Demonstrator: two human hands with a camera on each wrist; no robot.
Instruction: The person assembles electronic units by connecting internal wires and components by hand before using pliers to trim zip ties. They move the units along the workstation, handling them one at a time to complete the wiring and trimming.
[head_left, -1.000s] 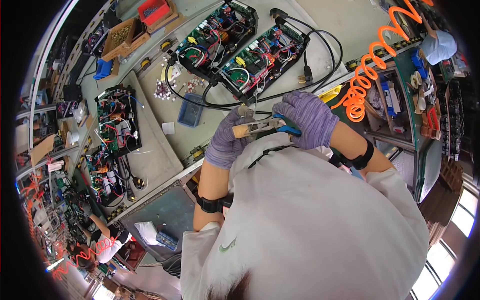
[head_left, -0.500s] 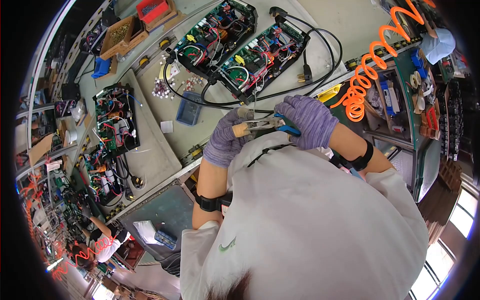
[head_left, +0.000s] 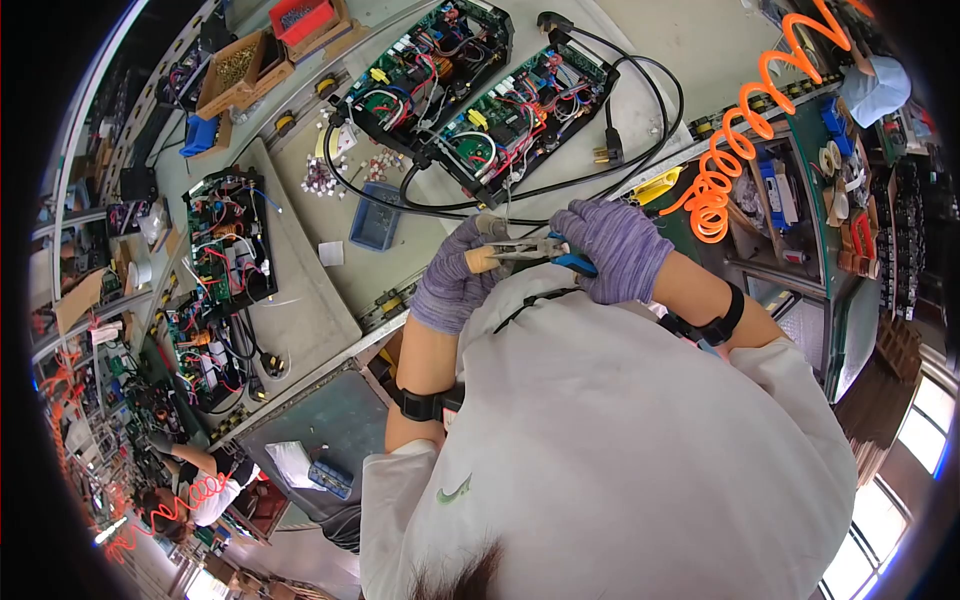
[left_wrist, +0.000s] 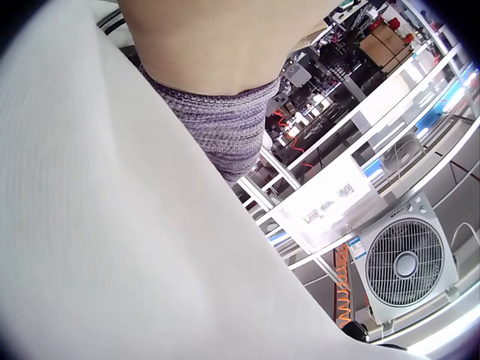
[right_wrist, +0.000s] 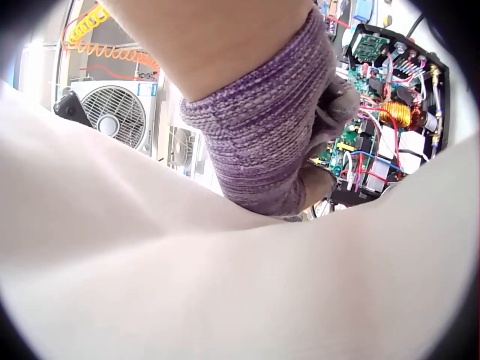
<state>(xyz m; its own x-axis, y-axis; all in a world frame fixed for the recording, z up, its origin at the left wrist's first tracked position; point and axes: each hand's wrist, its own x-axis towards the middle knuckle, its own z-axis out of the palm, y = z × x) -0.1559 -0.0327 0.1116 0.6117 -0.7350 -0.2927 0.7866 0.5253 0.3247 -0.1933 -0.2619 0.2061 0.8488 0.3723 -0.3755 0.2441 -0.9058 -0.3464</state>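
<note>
In the head view, both hands wear purple-grey knitted gloves and meet in front of the chest. My right hand (head_left: 622, 250) grips needle-nose pliers (head_left: 530, 248) by their blue handles, the metal nose pointing left. Thumb and fingers of my left hand (head_left: 455, 280) are curled at the pliers' nose, pinching a thin grey wire (head_left: 509, 208) that comes down from the nearer opened electronic unit (head_left: 530, 125). The wire's end is hidden between fingers and pliers. Each wrist view shows mostly glove cuff and white clothing; the left fingers are out of sight there.
Another opened unit (head_left: 430, 75) lies alongside, with black power cables (head_left: 660, 130) looping around. A blue tray (head_left: 375, 216) and small white-red connectors (head_left: 320, 177) are left of them. More units (head_left: 228, 240) sit further left. An orange coiled hose (head_left: 745, 130) hangs at right.
The right hand and pliers have shifted very slightly left and down. The left hand stays at the pliers' nose; the grips look the same.
</note>
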